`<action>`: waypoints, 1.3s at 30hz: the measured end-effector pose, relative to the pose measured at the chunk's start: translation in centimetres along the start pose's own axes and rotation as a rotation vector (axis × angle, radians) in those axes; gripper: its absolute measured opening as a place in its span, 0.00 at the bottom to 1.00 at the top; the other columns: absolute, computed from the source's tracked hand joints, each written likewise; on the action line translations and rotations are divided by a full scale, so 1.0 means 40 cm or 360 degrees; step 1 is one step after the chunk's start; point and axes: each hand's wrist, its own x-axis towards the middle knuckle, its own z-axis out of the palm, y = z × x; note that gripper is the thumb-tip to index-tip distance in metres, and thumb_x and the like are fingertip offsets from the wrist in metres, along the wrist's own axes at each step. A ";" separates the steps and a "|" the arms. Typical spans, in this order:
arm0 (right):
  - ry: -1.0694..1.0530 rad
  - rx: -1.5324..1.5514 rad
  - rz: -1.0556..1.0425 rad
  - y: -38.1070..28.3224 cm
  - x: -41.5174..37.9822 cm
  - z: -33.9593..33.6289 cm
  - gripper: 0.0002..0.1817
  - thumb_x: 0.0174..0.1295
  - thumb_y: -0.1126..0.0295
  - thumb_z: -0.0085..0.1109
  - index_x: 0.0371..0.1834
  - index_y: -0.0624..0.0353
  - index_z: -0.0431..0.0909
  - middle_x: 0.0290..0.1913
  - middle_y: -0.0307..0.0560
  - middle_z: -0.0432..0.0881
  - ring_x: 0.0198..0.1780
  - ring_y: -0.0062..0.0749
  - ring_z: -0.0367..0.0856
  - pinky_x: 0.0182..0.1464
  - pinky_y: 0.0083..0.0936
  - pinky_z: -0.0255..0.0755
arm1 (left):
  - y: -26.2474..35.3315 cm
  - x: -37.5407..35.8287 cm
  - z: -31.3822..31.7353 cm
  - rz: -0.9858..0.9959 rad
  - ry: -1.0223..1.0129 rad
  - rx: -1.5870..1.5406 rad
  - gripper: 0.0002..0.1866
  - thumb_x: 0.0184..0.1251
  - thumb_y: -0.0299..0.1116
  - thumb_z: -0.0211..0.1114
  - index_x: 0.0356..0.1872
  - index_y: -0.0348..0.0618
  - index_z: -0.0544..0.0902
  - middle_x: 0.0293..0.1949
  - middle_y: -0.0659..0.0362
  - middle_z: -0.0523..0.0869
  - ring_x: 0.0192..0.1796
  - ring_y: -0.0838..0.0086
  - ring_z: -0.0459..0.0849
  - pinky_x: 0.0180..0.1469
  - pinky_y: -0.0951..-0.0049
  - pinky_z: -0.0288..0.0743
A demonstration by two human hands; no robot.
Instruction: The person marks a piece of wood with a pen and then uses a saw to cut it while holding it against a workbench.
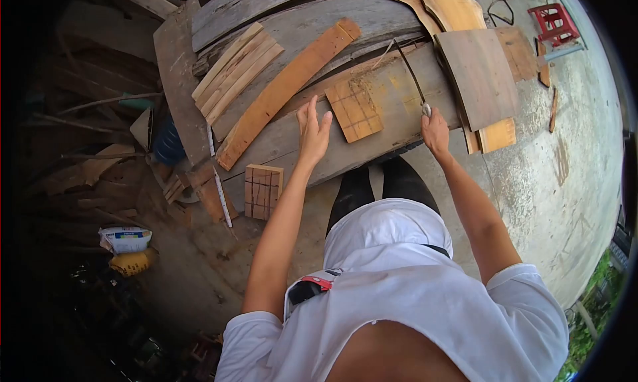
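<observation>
My right hand (435, 131) is closed around the handle of a saw (411, 71), whose thin dark blade looks edge-on and points away from me over the bench. Just left of the saw, a square wooden block (354, 111) marked with dark grid lines lies flat on the planks, with sawdust along its right and far edges. My left hand (314, 131) is open, fingers apart, above the bench left of this block and seemingly clear of it. A second grid-marked block (264, 191) is tilted near the bench's front left edge.
A long brown board (286, 93) and several pale strips (236, 70) lie on the left of the plank bench (286, 143). Stacked boards (477, 73) cover its right end. A white measuring stick (221, 194) leans at left. A red stool (553, 23) stands far right.
</observation>
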 end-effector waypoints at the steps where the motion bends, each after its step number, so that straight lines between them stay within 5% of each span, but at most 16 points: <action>1: 0.0001 -0.0019 0.0095 -0.013 -0.044 -0.017 0.14 0.67 0.63 0.49 0.44 0.64 0.71 0.44 0.70 0.81 0.48 0.68 0.79 0.51 0.55 0.72 | -0.031 0.022 0.032 0.0132 0.0009 0.0163 0.33 0.80 0.49 0.53 0.77 0.43 0.59 0.72 0.43 0.59 0.72 0.50 0.66 0.72 0.56 0.64; 2: -0.0044 0.0049 0.0125 -0.045 -0.076 -0.040 0.14 0.70 0.61 0.49 0.43 0.64 0.70 0.41 0.70 0.82 0.46 0.68 0.80 0.49 0.55 0.73 | -0.017 0.043 0.047 0.0156 0.0046 0.0148 0.34 0.79 0.50 0.53 0.77 0.42 0.59 0.74 0.42 0.57 0.76 0.46 0.59 0.75 0.53 0.58; 9: -0.0053 0.0178 0.0075 -0.132 -0.262 -0.007 0.13 0.77 0.59 0.48 0.43 0.59 0.67 0.26 0.63 0.81 0.31 0.67 0.80 0.32 0.55 0.71 | -0.073 0.128 0.233 0.0432 0.0378 0.0549 0.28 0.79 0.43 0.54 0.73 0.43 0.63 0.70 0.43 0.62 0.72 0.47 0.64 0.72 0.52 0.60; 11: -0.0042 0.0083 0.0078 -0.163 -0.300 -0.002 0.11 0.76 0.60 0.50 0.43 0.57 0.68 0.26 0.60 0.82 0.29 0.64 0.81 0.29 0.53 0.72 | -0.053 0.132 0.258 0.0222 0.0518 0.0210 0.24 0.78 0.39 0.54 0.69 0.41 0.65 0.68 0.44 0.63 0.69 0.48 0.67 0.71 0.51 0.60; 14: -0.0060 0.0035 -0.0037 -0.196 -0.332 0.020 0.08 0.75 0.63 0.51 0.44 0.55 0.69 0.25 0.54 0.82 0.26 0.56 0.82 0.26 0.46 0.74 | -0.034 0.151 0.309 0.0371 0.0511 0.0077 0.22 0.78 0.40 0.53 0.67 0.42 0.67 0.66 0.46 0.66 0.69 0.49 0.68 0.73 0.45 0.57; 25: 0.0225 -0.0190 -0.0191 -0.132 -0.280 0.048 0.09 0.73 0.62 0.54 0.40 0.53 0.69 0.25 0.46 0.81 0.22 0.48 0.81 0.20 0.40 0.71 | 0.041 0.175 0.399 0.0150 0.0444 0.0728 0.24 0.80 0.44 0.50 0.71 0.51 0.68 0.75 0.55 0.60 0.77 0.57 0.60 0.79 0.40 0.42; 30: 0.0092 -0.0219 -0.0153 -0.115 -0.288 0.058 0.09 0.74 0.62 0.54 0.41 0.54 0.68 0.27 0.48 0.82 0.23 0.50 0.82 0.21 0.39 0.71 | 0.006 0.186 0.424 0.0444 0.0677 0.0880 0.22 0.79 0.44 0.50 0.68 0.49 0.72 0.66 0.57 0.71 0.69 0.57 0.67 0.72 0.52 0.60; 39: 0.0026 -0.0244 -0.0172 -0.070 -0.322 0.041 0.09 0.73 0.63 0.54 0.42 0.54 0.66 0.28 0.47 0.82 0.24 0.50 0.82 0.21 0.39 0.71 | 0.022 0.177 0.422 0.0459 0.0708 0.1019 0.18 0.76 0.42 0.53 0.60 0.47 0.77 0.56 0.55 0.77 0.59 0.56 0.74 0.66 0.53 0.66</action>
